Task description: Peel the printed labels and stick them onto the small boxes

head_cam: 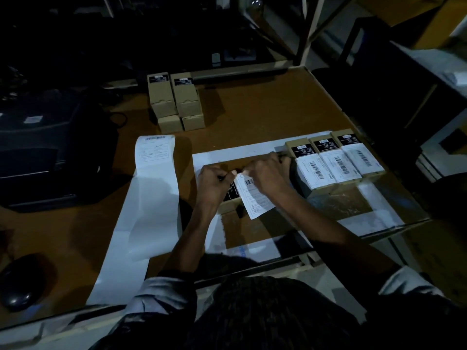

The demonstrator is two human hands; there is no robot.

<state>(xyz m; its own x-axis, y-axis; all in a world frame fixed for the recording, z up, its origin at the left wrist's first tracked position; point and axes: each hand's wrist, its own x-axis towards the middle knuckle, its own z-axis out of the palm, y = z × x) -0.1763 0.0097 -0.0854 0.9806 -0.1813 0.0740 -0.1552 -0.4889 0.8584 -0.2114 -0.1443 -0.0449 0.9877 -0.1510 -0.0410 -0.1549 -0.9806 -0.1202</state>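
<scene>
A printed white label [255, 198] with a barcode hangs tilted over a small brown box [228, 202] with a black sticker, in the middle of the table. My left hand [213, 183] and my right hand [267, 173] both pinch the label's top edge, close together. Three small boxes [336, 162] bearing white barcode labels lie side by side to the right. A long strip of label backing [149, 198] runs from the printer side toward me, one printed label at its far end. Several unlabelled small boxes [177, 102] stand stacked at the back.
A dark label printer [45, 152] sits at the left. A computer mouse [22, 284] lies at the near left. White sheets [379, 213] cover the table under the boxes. Metal shelving legs [308, 29] rise behind the table's far right corner.
</scene>
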